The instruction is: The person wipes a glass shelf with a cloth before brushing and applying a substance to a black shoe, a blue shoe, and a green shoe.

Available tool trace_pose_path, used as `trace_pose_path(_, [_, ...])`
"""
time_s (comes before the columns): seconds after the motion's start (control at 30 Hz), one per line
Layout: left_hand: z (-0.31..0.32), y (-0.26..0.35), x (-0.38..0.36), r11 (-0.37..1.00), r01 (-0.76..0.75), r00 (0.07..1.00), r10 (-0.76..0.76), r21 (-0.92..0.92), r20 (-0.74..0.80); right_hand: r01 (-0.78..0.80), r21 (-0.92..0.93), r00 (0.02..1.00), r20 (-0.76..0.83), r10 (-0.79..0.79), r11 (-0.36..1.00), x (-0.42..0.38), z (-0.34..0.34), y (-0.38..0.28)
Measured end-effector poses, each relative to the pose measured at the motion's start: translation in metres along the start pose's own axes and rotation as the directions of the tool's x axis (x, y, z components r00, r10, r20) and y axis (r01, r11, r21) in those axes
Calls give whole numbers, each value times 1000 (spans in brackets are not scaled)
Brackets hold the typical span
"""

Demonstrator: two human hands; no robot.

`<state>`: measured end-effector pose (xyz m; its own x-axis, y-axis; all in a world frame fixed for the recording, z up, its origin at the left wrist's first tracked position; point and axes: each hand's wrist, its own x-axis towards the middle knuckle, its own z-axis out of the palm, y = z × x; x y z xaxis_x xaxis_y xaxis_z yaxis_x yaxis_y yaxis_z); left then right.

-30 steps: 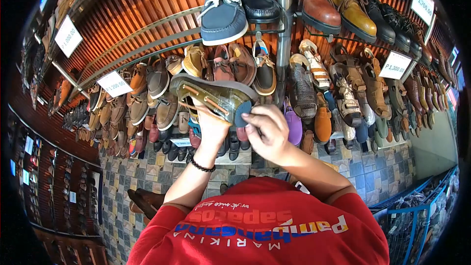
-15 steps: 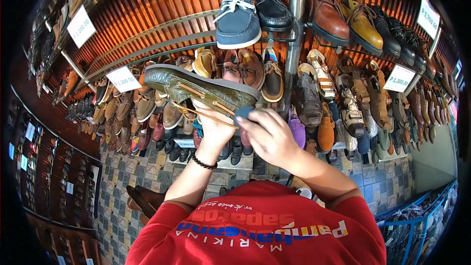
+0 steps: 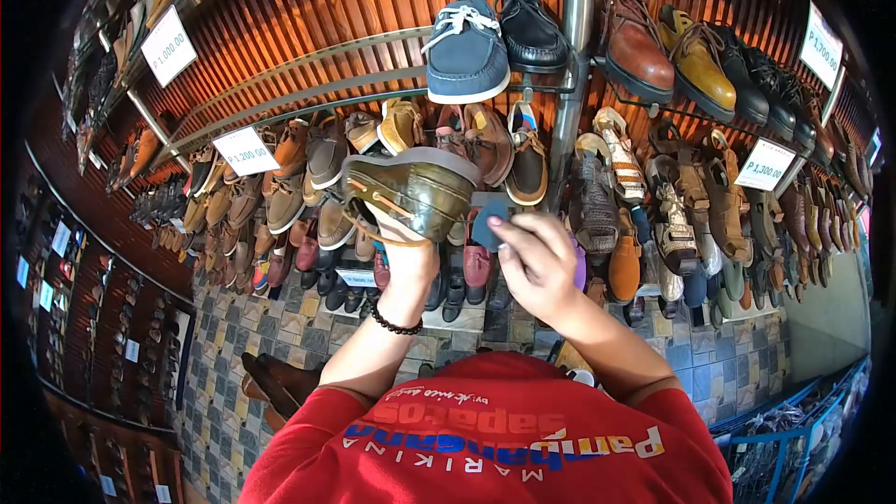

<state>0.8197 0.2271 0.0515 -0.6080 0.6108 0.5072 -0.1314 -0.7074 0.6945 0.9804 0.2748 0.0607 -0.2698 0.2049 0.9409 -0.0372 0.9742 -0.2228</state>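
Note:
An olive-green leather boat shoe (image 3: 422, 194) with tan laces is held up in front of the shelves, its grey sole uppermost. My left hand (image 3: 411, 261) supports it from below, the fingers hidden inside the shoe's opening. The shoe's smooth heel end points right and toward me. Just right of the heel, my right hand (image 3: 541, 261) pinches a small dark blue-grey pad (image 3: 487, 227) between thumb and fingers, with a gap between pad and shoe. A dark beaded bracelet (image 3: 396, 326) circles my left wrist.
Racks of shoes fill the background, with a navy boat shoe (image 3: 467, 51) on the upper shelf and price signs (image 3: 245, 151) along the rails. Brown boots (image 3: 278, 383) stand on the tiled floor (image 3: 219, 345) at left. A blue wire basket (image 3: 784, 448) is at lower right.
The shoe has turned in my left hand, so its heel now faces more toward me. My right hand has drawn the pad off the shoe and moved right.

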Motion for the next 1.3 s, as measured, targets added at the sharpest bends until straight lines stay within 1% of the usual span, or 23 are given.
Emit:
trace_pose_path(0.03, [2, -6, -2, 999, 26, 1000, -26, -28, 1, -14, 54, 998, -55, 17, 998, 14, -5, -11])
trace_pose_path(0.07, [-1, -11, -7, 997, 60, 998, -60, -53, -2, 95, 97, 985, -155, -79, 991, 28, -2, -17])
trace_pose_path(0.13, [-4, -15, -15, 928, 249, 965, -262, -279, -12, 198, 64, 979, -52, -195, 978, 33, 9, -16])
trace_pose_path(0.17, [-3, -8, -16, 865, 314, 948, -311, -392, 73, 308, 43, 944, -141, -299, 950, 21, 22, -4])
trace_pose_path(0.2, [1, 2, -17, 783, 373, 927, -339, -498, 162, 295, 84, 955, -57, -291, 952, 11, 26, 7])
trace_pose_path(0.23, [12, 12, -18, 885, 365, 911, -403, -290, -85, 229, 78, 973, -10, -229, 970, 1, 30, 16])
trace_pose_path(0.3, [17, 22, -19, 818, 379, 913, -407, -432, 32, 106, 82, 994, 11, -107, 991, -12, 31, 20])
trace_pose_path(0.37, [16, 18, -20, 757, 429, 889, -452, -494, 79, 183, 66, 977, -120, -174, 981, 14, 17, -3])
trace_pose_path(0.4, [16, 14, -24, 823, 429, 889, -458, -373, 12, 225, 39, 965, -147, -217, 974, 24, 12, -12])
trace_pose_path(0.47, [37, 26, -27, 823, 394, 871, -476, -410, -119, 202, 40, 971, -138, -195, 979, 25, 27, 0])
trace_pose_path(0.53, [25, 25, -20, 756, 393, 904, -422, -523, 71, 185, -14, 981, -49, -185, 983, 10, 29, 10])
trace_pose_path(0.6, [18, 30, -15, 654, 488, 844, -522, -578, 122, -51, 40, 999, 22, 50, 998, -22, 38, 26])
trace_pose_path(0.67, [11, 25, -14, 660, 471, 857, -500, -586, 125, -104, 68, 994, -7, 105, 992, -12, 30, 13])
trace_pose_path(0.73, [14, 22, -19, 671, 444, 870, -481, -594, 107, 57, 105, 990, -136, -42, 993, 18, 19, -8])
trace_pose_path(0.77, [20, 21, -22, 676, 442, 847, -532, -590, 25, 52, 86, 994, -101, -44, 995, 26, 20, -9])
trace_pose_path(0.87, [14, 25, -22, 565, 535, 826, -505, -628, 250, 67, 10, 998, -17, -67, 998, 11, 20, 4])
trace_pose_path(1.0, [7, 22, -23, 454, 608, 715, -669, -651, 202, -94, -24, 995, 26, 95, 995, -38, 25, 21])
trace_pose_path(1.07, [11, 10, -27, 530, 569, 754, -642, -629, 141, -93, -13, 996, -3, 93, 996, -26, 23, 8])
trace_pose_path(1.1, [17, 8, -34, 662, 501, 801, -598, -557, 10, -12, 17, 1000, -25, 13, 1000, -11, 23, 3])
trace_pose_path(1.13, [9, -5, -37, 516, 518, 766, -635, -683, 101, 31, -6, 999, -29, -31, 1000, 3, 24, -7])
trace_pose_path(1.2, [7, -7, -36, 404, 559, 769, -579, -724, 271, 133, -30, 989, 69, -130, 991, 14, 22, -8])
trace_pose_path(1.23, [7, -2, -34, 568, 560, 758, -645, -603, 96, 181, -76, 978, 116, -172, 981, 6, 21, -4])
trace_pose_path(1.3, [12, 12, -28, 576, 571, 750, -655, -584, 87, 157, -105, 979, 148, -141, 982, -23, 16, 10])
